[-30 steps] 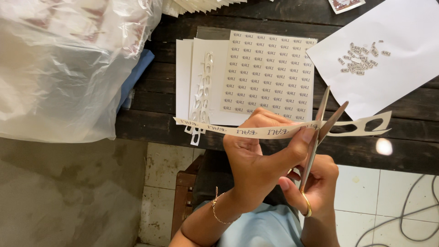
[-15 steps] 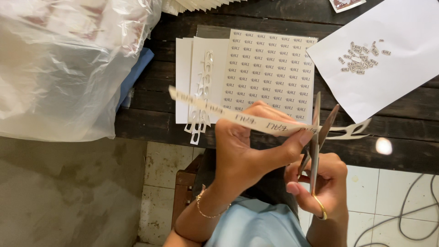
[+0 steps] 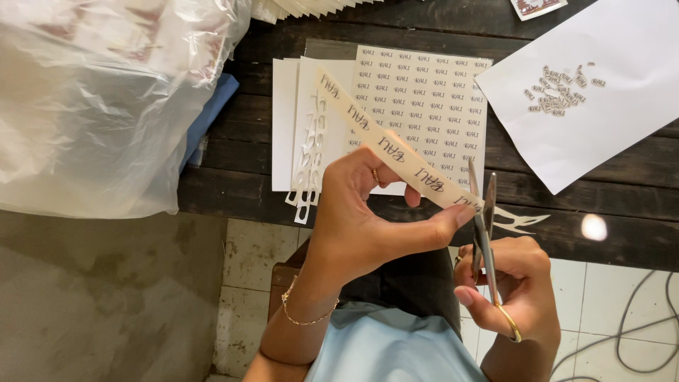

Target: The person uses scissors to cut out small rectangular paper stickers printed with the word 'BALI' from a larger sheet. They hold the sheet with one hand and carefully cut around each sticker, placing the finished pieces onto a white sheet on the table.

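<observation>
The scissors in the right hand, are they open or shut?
Nearly shut: the scissors in the right hand show two blades with only a narrow gap, at the end of the paper strip.

place: craft workshop | signs: dark plank bench point(image 3: 580, 233), printed label sheets point(image 3: 424, 106), cut-outs point(image 3: 559, 88)

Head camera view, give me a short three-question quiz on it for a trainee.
1. True or false: the left hand pinches a long white printed paper strip.
2. Which tool does the right hand hold? A) knife B) slim metal scissors C) tweezers
3. Where do the small cut paper pieces lie?

Key
1. True.
2. B.
3. In a loose heap on the plain white paper sheet, on the dark wooden table at upper right.
</observation>
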